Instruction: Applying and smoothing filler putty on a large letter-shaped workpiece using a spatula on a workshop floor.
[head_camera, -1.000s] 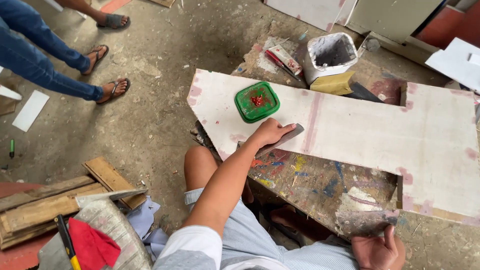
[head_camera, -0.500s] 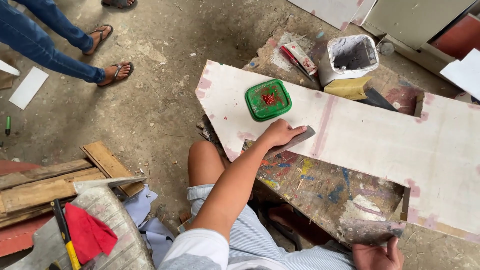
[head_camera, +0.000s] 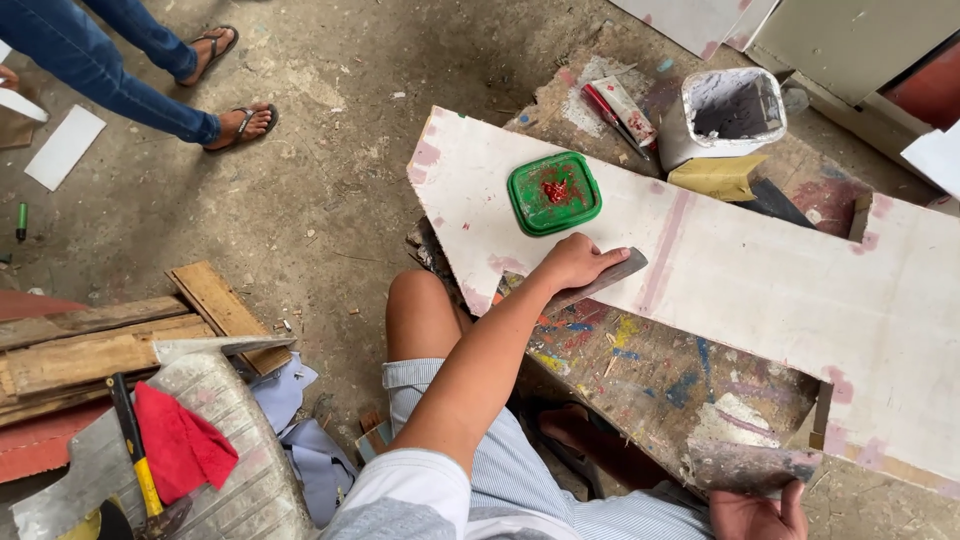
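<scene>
The left hand (head_camera: 572, 262) grips a grey putty knife (head_camera: 603, 280), pressing its blade on the near edge of the white board (head_camera: 780, 290), just below the green lid (head_camera: 553, 193) resting on that board. The right hand (head_camera: 755, 515) holds a 2nd, putty-smeared scraper (head_camera: 745, 463) off the board's near side; a white bucket (head_camera: 722, 115) stands beyond the board.

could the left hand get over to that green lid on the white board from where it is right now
Probably yes. The left hand rests on the white board, gripping a flat grey tool, and the green lid sits just beyond its knuckles with bare board between. The tool would occupy its grip, though.
</scene>
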